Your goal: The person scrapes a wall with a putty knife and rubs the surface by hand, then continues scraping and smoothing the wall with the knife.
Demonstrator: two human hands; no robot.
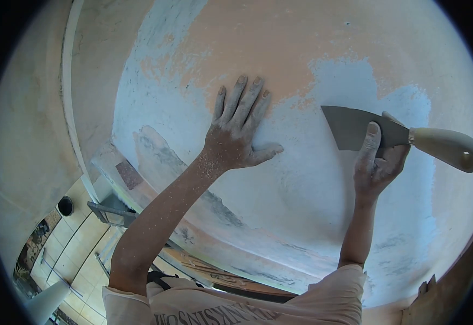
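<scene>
My left hand (239,127) lies flat with its fingers spread on the wall (280,179), where bare white patches meet peach paint. White dust coats its fingers and wrist. To the right, my right hand (380,160) grips a putty knife (350,129) by its grey blade, the thumb across the near face and the other fingers mostly hidden behind. The knife's pale handle (445,145) points right, and its wide edge faces left toward the white patch.
Peach paint (269,38) covers the upper wall. Grey, stained plaster (209,203) runs along its lower part. Far below at left are floor tiles (76,249), a black bucket (65,206) and a dark metal-framed object (112,212). A wooden panel (220,273) lies below the wall.
</scene>
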